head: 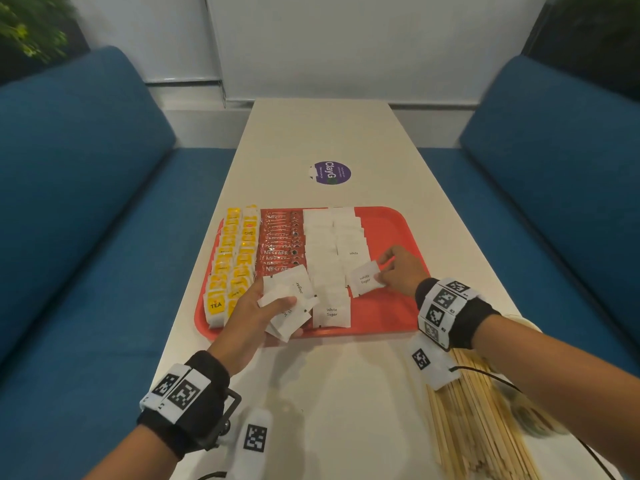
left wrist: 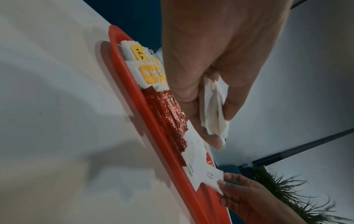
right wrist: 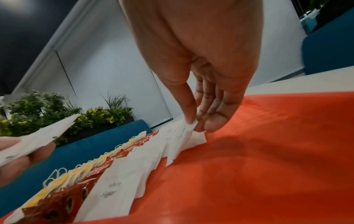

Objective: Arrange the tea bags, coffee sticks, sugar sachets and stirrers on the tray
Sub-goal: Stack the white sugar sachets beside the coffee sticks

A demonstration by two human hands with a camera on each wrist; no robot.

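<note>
Head view: left hand (head: 266, 303) grips spare sugar sachets (head: 289, 301) as stock; right hand (head: 398, 271) pinches one sachet (head: 365, 279), probably extending the row.

A long white table (head: 346, 133) runs away toward a white wall (head: 346, 39). A round purple sticker (head: 332, 173) lies on the table near its middle. On each side of the table stands a blue sofa, one at left (head: 86, 168) and one at right (head: 554, 168), both with high backs. Behind the left sofa green plants (right wrist: 47, 109) stand in a dark planter (right wrist: 99, 128). More leaves (head: 27, 26) show in the upper left corner. The light is soft and even, and the wall looks pale grey
</note>
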